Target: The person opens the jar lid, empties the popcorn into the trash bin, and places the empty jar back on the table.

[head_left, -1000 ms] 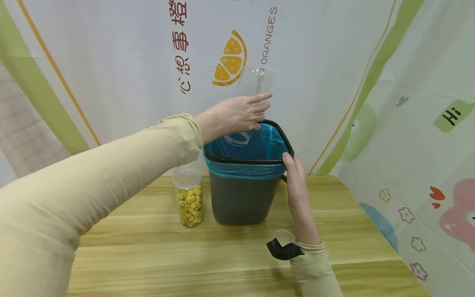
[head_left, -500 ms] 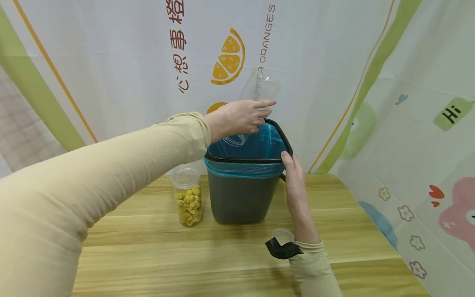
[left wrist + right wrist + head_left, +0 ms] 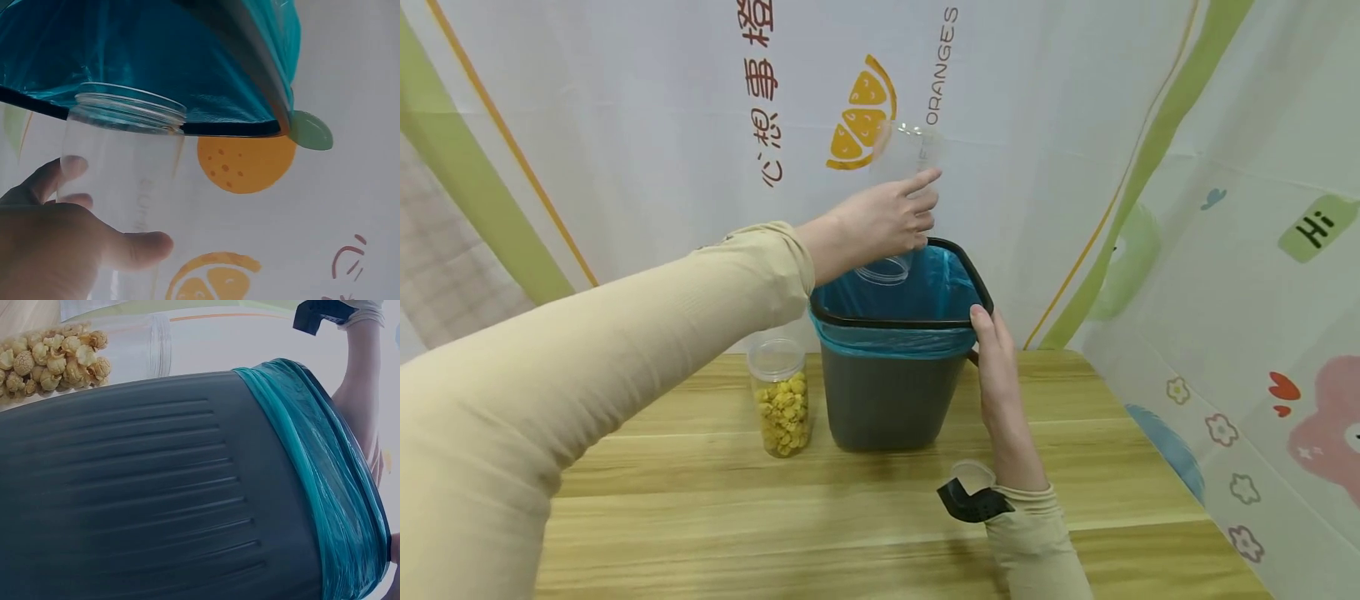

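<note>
Over the bin, my left hand (image 3: pixel 880 221) grips a clear plastic jar (image 3: pixel 125 156) turned mouth down. Its threaded mouth dips inside the bin's opening, and nothing shows inside the jar in the left wrist view. My right hand (image 3: pixel 997 358) holds the near right corner of the bin's black rim (image 3: pixel 902 323), thumb on top. The dark grey trash bin (image 3: pixel 887 404) stands upright on the table, lined with a blue plastic bag (image 3: pixel 891 343) folded over its edge. What lies at the bottom of the bin is hidden.
Left of the bin stands a second clear jar with yellow popcorn (image 3: pixel 784 412). A round clear lid (image 3: pixel 974 475) lies by my right wrist. The wooden table (image 3: pixel 760 525) meets a printed curtain (image 3: pixel 1022 167) behind the bin.
The upturned jar leaned to the right half a second ago and is now more upright. My left hand went slightly down and right, then back up and left. The right hand stays put.
</note>
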A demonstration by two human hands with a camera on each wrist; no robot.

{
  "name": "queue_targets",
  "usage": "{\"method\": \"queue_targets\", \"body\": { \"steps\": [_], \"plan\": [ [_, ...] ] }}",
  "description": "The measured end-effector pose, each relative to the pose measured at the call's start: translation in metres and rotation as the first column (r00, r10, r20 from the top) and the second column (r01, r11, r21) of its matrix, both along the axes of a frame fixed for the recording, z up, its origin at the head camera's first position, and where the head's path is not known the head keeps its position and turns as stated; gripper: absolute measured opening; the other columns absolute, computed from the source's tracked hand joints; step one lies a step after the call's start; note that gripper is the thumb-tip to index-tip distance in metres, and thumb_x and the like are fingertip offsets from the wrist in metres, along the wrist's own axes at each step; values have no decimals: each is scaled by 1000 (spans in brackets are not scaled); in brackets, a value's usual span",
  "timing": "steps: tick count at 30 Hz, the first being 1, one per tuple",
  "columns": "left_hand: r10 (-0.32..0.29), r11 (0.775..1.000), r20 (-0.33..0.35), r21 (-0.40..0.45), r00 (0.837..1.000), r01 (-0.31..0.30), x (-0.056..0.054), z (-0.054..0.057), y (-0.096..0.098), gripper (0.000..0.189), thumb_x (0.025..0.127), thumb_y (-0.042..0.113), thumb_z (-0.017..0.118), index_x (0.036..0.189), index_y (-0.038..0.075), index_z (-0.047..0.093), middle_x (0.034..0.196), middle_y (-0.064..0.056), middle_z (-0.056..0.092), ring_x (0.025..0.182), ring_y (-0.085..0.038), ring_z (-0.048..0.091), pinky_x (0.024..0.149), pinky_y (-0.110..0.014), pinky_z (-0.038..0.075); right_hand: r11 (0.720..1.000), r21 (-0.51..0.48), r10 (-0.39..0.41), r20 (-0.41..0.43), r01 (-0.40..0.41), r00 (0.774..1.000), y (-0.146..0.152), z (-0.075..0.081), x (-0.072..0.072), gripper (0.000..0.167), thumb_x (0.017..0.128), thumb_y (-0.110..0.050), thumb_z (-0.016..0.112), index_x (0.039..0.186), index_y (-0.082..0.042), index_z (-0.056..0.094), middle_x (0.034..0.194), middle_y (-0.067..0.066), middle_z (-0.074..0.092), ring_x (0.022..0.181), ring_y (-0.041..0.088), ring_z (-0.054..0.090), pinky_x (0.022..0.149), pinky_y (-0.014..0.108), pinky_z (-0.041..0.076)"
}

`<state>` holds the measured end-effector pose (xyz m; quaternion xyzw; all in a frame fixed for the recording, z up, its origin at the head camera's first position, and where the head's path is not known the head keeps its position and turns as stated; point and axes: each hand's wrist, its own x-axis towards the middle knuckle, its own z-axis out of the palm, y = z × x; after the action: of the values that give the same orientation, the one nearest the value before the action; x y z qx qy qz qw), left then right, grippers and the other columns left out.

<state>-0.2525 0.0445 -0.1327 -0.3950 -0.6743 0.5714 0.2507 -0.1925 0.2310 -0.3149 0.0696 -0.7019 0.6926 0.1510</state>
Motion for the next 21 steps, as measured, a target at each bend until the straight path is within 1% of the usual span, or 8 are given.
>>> {"method": "queue_targets", "body": {
  "steps": [3, 5, 10, 13, 16, 18, 20, 21],
  "plan": [
    [-20, 993, -3, 114, 1000, 20, 1, -1, -9, 57, 92, 8, 75, 145, 20, 56, 150, -9, 57, 147, -35, 41, 131, -54, 17, 1000, 2, -6, -3, 6, 1000, 0, 0, 0, 62, 106, -51, 43, 160, -22, 36, 167, 0, 35, 154, 22, 30, 125, 63, 25],
    [-40, 978, -2, 205, 999, 40, 1, -2, -16, 55, 92, 9, 74, 143, 18, 56, 148, -10, 57, 145, -38, 43, 129, -56, 22, 1000, 0, -6, -8, 6, 1000, 0, 0, -1, 63, 106, -50, 43, 160, -21, 35, 167, 0, 35, 154, 22, 30, 125, 63, 25],
    [-87, 910, -9, 407, 996, 83, 2, -7, -41, 63, 81, 14, 79, 138, 13, 54, 140, -16, 59, 136, -43, 48, 122, -60, 33, 1000, -2, 4, -14, -4, 1000, -2, -1, -1, 62, 105, -51, 43, 160, -22, 37, 165, 0, 37, 151, 23, 33, 123, 63, 28],
    [-98, 867, -23, 490, 995, 97, 5, -11, -56, 65, 80, 17, 80, 138, 11, 52, 135, -18, 58, 131, -45, 51, 117, -61, 38, 1000, -11, 7, -12, -7, 1000, -2, -1, -1, 62, 105, -51, 44, 159, -23, 38, 165, 0, 37, 149, 24, 35, 122, 64, 28],
    [-90, 811, 3, 581, 996, 72, 9, -15, -71, 67, 82, 16, 80, 141, 10, 49, 135, -19, 56, 130, -46, 51, 113, -63, 41, 1000, -21, 4, -10, -4, 1000, -3, 0, -1, 62, 105, -51, 43, 159, -21, 38, 164, 3, 38, 147, 27, 36, 122, 65, 27],
    [-71, 762, 57, 647, 996, 18, 13, -16, -80, 73, 79, 11, 81, 144, 10, 45, 137, -20, 54, 131, -47, 50, 113, -65, 41, 1000, -26, 0, -9, 0, 1000, -4, 1, -1, 61, 105, -51, 44, 158, -21, 39, 163, 4, 39, 146, 28, 37, 122, 65, 27],
    [-50, 690, 126, 722, 991, -57, 16, -17, -90, 76, 81, 5, 77, 147, 11, 42, 141, -20, 52, 134, -47, 48, 114, -66, 39, 1000, -26, -7, -6, 7, 1000, -5, 1, -1, 61, 105, -51, 44, 157, -20, 41, 160, 5, 41, 144, 29, 38, 121, 64, 28],
    [-43, 642, 151, 761, 988, -89, 18, -18, -95, 76, 81, 4, 76, 149, 11, 41, 143, -20, 52, 135, -47, 48, 114, -66, 38, 1000, -23, -9, -3, 9, 1000, -5, 0, -1, 61, 105, -51, 43, 157, -20, 41, 160, 5, 42, 143, 29, 39, 121, 64, 28]
  ]
}}
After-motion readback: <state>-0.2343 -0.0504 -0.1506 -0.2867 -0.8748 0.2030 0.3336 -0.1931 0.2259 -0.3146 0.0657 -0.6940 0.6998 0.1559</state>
